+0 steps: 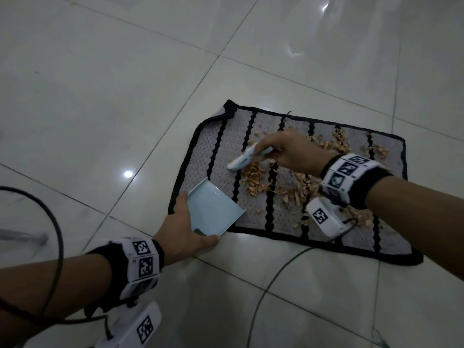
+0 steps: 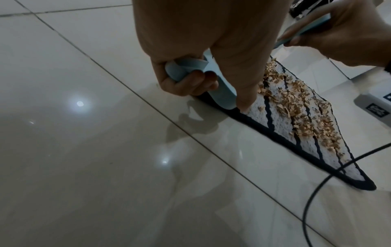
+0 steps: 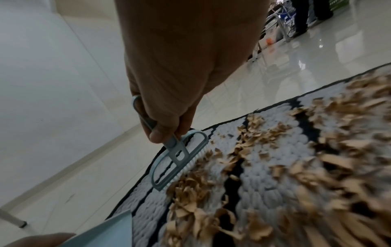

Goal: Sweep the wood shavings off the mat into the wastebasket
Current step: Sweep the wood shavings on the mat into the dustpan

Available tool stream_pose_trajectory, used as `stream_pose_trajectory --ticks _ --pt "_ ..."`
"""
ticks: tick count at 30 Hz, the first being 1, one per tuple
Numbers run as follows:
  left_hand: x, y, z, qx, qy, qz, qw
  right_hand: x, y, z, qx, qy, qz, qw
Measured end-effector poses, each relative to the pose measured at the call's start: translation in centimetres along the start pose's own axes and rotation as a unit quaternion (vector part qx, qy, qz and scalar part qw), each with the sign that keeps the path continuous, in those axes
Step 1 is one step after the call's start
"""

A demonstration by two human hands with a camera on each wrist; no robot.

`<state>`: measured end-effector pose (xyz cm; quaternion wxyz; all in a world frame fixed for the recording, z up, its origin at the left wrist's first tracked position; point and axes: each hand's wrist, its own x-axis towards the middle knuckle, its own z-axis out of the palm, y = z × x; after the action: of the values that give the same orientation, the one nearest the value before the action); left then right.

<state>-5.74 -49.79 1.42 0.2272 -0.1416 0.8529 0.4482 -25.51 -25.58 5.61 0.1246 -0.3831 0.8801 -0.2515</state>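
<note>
Now our left hand (image 1: pixel 179 233) grips the pale blue dustpan (image 1: pixel 213 209) at the mat's (image 1: pixel 226 146) seven o'clock corner, while our right hand (image 1: pixel 288 151) pinches the small brush (image 1: pixel 242 160), bristles down on wood shavings (image 1: pixel 253 178) scattered from centre toward three o'clock.

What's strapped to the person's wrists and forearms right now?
Both forearms are bare. The left hand and right hand each have a black wristband ringed with white blocks carrying black square markers, plus a white marker-tagged camera box beneath. Black cables trail off.
</note>
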Motion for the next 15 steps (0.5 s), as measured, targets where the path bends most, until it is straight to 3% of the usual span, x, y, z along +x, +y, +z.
stream_pose_trajectory --ticks 3,10,15 --pt "-0.2 0.2 0.3 -0.001 -0.013 0.016 1.0 -2.0 0.9 -0.7 0.02 0.043 0.02 0.999" --pt "0.5 1.0 0.9 0.0 -0.005 0.065 0.998 0.4 3.2 -3.1 0.03 0.251 0.129 0.959" --pt "2.3 2.0 1.2 -0.006 0.001 0.081 0.997 2.7 4.5 -2.4 0.027 0.255 0.169 0.952"
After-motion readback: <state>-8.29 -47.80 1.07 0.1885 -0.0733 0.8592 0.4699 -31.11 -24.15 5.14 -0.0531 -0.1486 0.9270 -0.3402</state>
